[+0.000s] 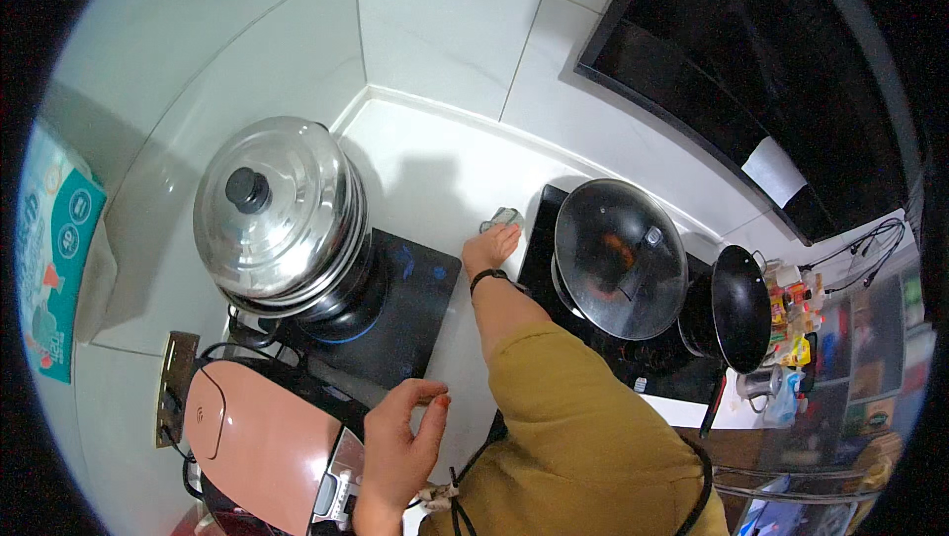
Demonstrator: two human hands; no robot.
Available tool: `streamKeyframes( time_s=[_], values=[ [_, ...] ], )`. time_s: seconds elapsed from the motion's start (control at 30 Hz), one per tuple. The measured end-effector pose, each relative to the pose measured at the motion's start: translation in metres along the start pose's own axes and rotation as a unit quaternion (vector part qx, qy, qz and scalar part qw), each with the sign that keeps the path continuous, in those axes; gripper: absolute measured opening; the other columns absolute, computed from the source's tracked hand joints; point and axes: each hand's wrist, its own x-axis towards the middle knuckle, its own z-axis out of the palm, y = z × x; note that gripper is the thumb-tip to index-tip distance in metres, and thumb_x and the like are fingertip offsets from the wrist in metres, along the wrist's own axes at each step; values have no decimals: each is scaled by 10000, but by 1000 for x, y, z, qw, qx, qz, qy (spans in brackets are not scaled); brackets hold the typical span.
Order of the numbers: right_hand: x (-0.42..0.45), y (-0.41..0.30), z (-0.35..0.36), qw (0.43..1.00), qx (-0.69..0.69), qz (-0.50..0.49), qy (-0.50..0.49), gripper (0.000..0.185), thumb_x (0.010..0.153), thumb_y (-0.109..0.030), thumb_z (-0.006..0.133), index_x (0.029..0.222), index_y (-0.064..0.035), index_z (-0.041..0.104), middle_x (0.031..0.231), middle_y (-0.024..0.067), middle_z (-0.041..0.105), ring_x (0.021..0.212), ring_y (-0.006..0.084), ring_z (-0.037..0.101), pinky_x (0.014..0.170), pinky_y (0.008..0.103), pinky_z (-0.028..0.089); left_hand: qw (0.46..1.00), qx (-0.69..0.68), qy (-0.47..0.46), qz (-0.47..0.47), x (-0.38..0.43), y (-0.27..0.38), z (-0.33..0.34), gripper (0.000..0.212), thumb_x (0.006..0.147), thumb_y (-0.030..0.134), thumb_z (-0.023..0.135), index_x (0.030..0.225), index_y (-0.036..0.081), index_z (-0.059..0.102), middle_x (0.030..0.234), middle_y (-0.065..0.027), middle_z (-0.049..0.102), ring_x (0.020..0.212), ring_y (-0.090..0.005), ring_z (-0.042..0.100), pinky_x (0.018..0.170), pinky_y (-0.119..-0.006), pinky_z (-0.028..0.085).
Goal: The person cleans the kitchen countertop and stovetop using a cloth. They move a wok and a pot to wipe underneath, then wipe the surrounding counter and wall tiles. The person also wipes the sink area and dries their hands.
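Observation:
My right hand (491,248) reaches far forward and rests on a crumpled grey-green cloth (501,218) on the white countertop (445,187). The cloth shows beyond my fingers, between two black cooktops. Nearer to me, my left hand (404,428) hovers beside the pink rice cooker (259,439), thumb and forefinger apart, with nothing visible in it; its other fingers are mostly hidden. On the left, a steel steamer pot with a domed lid (278,210) stands on the single induction cooktop (415,291).
On the right, the larger cooktop (541,269) carries a pan under a glass lid (620,258) and a black wok (741,310). Condiment bottles (793,306) crowd beyond it. A dark range hood (741,69) overhangs the upper right. A wall socket strip (176,388) and tissue pack (55,261) are at left.

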Motion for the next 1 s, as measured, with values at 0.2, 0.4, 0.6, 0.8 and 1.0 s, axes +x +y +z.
streamKeyframes(
  time_s=[0.2,0.4,0.6,0.8,1.0],
  values=[
    [56,-14,47,996,49,79,-18,618,852,-144,459,1373,120,259,1489,306,150,1404,425,90,1145,483,30,979,157,-110,63,53,41,-25,110,838,83,611,901,-6,603,859,-161,643,803,-321,637,698,-366,497],
    [113,-22,87,996,-31,86,8,608,873,-142,452,1383,121,251,1486,303,169,1401,424,122,1143,494,76,897,365,-221,120,117,17,-4,166,839,195,614,898,40,599,836,-144,611,802,-344,611,691,-413,500],
    [169,-35,80,986,-87,114,80,472,890,-130,502,1286,112,416,1411,244,339,1345,365,287,1134,439,192,841,438,-285,142,162,-29,28,183,824,223,627,914,63,623,873,-104,615,858,-279,613,722,-411,475],
    [231,-24,73,949,-139,233,163,412,919,-153,452,1243,99,482,1342,221,445,1273,331,406,1099,410,279,812,462,-329,141,195,-58,47,205,830,227,625,944,56,627,919,-117,615,899,-282,606,749,-406,476],
    [264,-1,51,930,-220,242,165,380,932,-149,419,1219,89,497,1352,199,427,1239,329,405,1058,385,328,813,430,-373,122,214,-69,59,223,833,239,630,949,49,622,939,-119,608,908,-290,600,769,-414,475]
  ],
)
